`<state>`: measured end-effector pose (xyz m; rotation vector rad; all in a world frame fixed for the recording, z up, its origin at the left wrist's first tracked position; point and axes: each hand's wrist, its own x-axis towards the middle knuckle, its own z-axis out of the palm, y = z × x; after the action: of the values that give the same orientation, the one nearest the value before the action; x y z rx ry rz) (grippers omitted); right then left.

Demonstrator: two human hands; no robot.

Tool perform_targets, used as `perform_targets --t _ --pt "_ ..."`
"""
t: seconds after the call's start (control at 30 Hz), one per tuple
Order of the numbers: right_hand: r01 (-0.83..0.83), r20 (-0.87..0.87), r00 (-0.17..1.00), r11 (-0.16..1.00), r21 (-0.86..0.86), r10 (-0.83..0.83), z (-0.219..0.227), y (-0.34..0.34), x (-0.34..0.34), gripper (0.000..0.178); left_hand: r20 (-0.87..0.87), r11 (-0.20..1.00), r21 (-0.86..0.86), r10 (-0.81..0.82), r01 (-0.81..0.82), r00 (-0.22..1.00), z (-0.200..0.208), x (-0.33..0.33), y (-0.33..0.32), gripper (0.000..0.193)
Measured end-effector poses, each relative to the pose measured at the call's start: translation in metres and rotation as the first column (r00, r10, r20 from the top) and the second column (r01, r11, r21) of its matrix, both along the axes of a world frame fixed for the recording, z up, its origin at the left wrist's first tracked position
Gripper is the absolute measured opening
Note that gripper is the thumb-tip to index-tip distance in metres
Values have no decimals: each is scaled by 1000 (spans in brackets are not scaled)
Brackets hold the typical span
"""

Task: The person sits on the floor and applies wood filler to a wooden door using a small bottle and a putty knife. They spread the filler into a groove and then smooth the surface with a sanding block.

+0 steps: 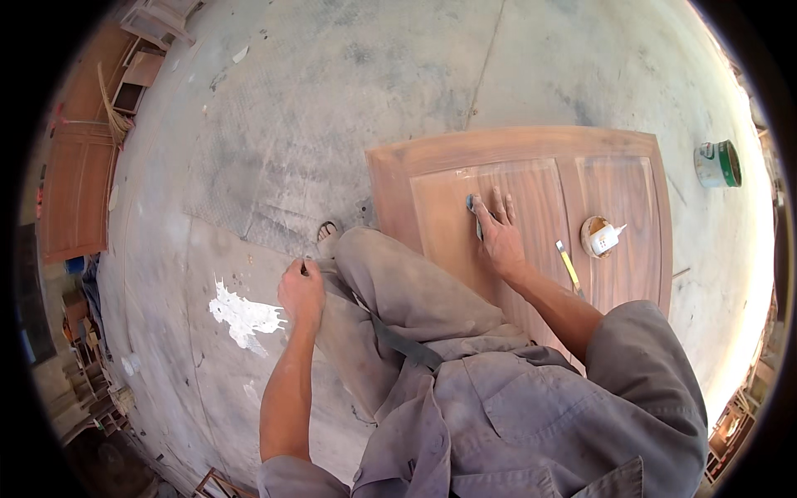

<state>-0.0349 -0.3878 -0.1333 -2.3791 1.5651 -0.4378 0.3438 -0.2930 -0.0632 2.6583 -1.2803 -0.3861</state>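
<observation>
A brown wooden panel door (388, 178) lies flat on the floor at my right side. My right hand (503, 245) rests on its left panel, pressing a small folded blue-grey piece (473, 205), sandpaper by its look, under thumb and forefinger. The other fingers stretch out along the wood. Closed in a fist, my left hand (300, 292) is above the floor by my knee; whether anything is in it is hidden. To the right of my right hand, a yellow-handled knife or scraper (568, 264) lies on the door, beside a white nozzle bottle (606, 239) in a round tan holder (590, 226).
White splashed paint or filler (242, 315) covers a patch of floor near my left hand. A white and green bucket (717, 164) stands beyond the door at the right. Wooden doors (79, 195) and a broom (116, 116) lean along the left side.
</observation>
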Motion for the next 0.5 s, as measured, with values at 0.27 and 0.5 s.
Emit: perform_targets --t 0.27,0.5 --pt "-34 -71 997 999 -14 33 4 9 -2 62 27 1000 -24 -4 4 1000 0 2 1 33" --pt "-9 -141 990 997 -72 -1 -2 15 6 61 17 1000 -5 -18 18 1000 1 -3 4 32"
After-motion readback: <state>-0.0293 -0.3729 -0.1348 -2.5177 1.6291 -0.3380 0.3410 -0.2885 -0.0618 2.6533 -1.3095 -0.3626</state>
